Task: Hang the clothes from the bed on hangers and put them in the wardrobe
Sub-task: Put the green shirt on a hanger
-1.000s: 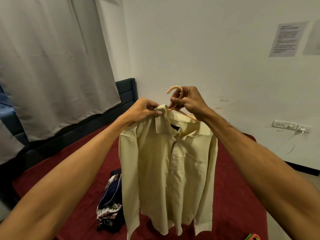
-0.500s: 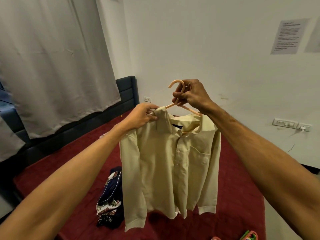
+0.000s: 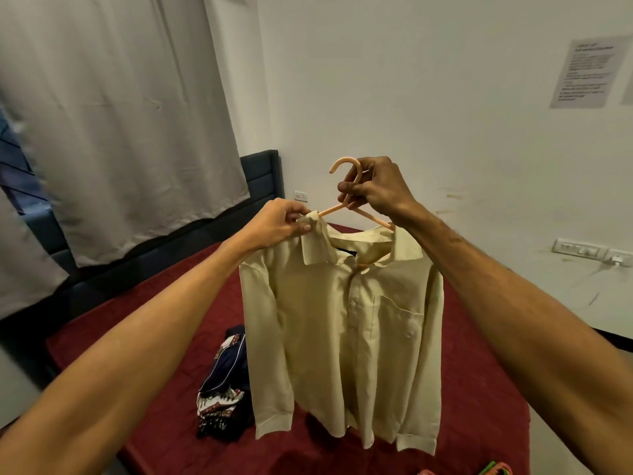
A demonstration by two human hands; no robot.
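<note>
— So, how are the hands posed?
— Both bare arms reach forward and up. The left hand [image 3: 277,222] pinches the collar tip of a pale yellow shirt [image 3: 342,320] between thumb and fingers. The right hand [image 3: 376,188], slightly higher, grips the neck of a peach hanger [image 3: 346,162] under its hook.
— And where is the shirt?
— It hangs on the hanger just beneath both hands, front facing the viewer, sleeves dangling above the red bed [image 3: 479,371]. Behind it on the bed lies a dark patterned garment [image 3: 222,389].
</note>
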